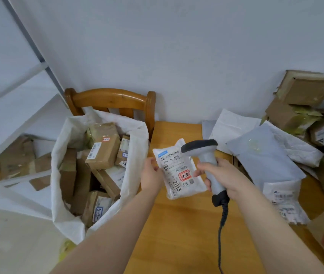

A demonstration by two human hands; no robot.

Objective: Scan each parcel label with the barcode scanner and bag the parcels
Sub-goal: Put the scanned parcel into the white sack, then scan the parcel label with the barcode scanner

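Left hand [151, 174] is pinching the small white plastic parcel [179, 173] by its left edge, label [176, 169] upward, long axis pointing away; right hand [226, 175], just rightward, is gripping the grey corded barcode scanner [203, 151], head overlapping the parcel's far right corner.

A plain white wall [177, 46], evenly lit, fills the view from 10 to 2 o'clock. At 10 o'clock a wooden chair [109, 99] with a curved back stands just beside a light wooden table [177, 234], which runs from the centre to 5 o'clock. White shelving [9, 115] with a grey upright [30, 42] occupies 9 o'clock, and pale floor [9, 244] lies at 8 o'clock.
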